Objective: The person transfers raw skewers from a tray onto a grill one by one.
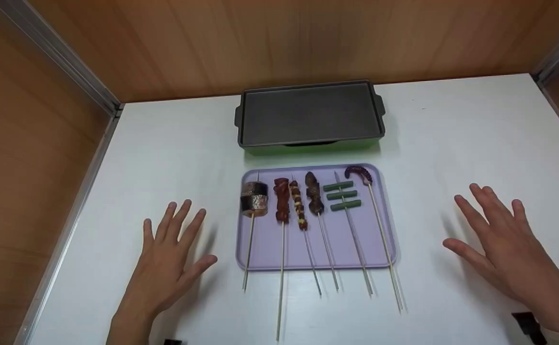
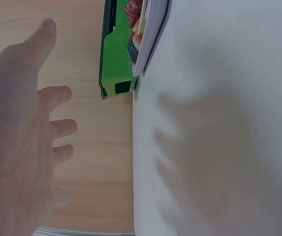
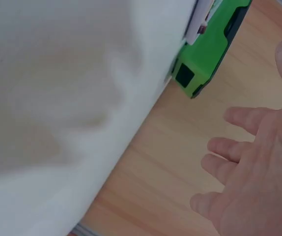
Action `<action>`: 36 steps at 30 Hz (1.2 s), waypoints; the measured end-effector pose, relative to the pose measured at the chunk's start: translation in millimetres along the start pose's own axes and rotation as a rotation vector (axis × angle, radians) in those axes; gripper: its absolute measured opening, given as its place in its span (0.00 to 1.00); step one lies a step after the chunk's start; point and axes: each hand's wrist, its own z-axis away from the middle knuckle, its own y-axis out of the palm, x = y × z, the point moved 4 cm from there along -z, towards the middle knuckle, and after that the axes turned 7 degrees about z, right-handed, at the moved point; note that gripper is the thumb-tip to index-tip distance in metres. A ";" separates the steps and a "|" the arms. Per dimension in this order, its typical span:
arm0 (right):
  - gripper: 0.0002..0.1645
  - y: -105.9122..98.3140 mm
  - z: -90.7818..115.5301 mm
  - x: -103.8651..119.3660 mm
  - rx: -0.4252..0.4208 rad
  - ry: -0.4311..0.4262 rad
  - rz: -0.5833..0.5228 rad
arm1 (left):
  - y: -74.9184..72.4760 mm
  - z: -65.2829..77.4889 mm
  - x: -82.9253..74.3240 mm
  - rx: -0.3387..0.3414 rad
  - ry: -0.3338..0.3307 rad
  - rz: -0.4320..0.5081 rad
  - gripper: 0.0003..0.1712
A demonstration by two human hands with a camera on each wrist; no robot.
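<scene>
My left hand (image 1: 164, 261) hovers over the white table left of the lilac tray (image 1: 265, 251), fingers spread and nothing held. On the tray's other side my right hand (image 1: 507, 247) is spread likewise, its shadow falling on the table. Several skewers lie side by side on the tray, sticks pointing toward me: a thick dark-banded roll skewer (image 1: 254, 199), a red meat skewer (image 1: 282, 201), a thin skewer of small pieces (image 1: 298, 206), a brown meat skewer (image 1: 314, 194), a green bean skewer (image 1: 342, 195) and a tentacle skewer (image 1: 360, 173). Their sticks overhang the near rim.
Behind the tray stands a green grill with a flat dark plate (image 1: 310, 115) and side handles. A wooden wall (image 1: 279, 43) closes off the back of the table (image 1: 442, 129), and another wooden panel (image 1: 35, 158) with a metal edge is at the left.
</scene>
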 end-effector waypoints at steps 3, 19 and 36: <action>0.46 0.0 -1.5 1.0 -0.006 0.057 -0.029 | 0.6 -0.3 -0.2 0.003 0.008 0.007 0.46; 0.35 26.8 -29.7 35.1 0.317 0.452 -1.058 | 32.3 -9.6 2.1 0.177 -0.085 0.102 0.41; 0.28 54.5 -60.4 59.0 0.532 0.539 -1.014 | 50.2 -17.5 3.6 0.247 -0.097 0.132 0.39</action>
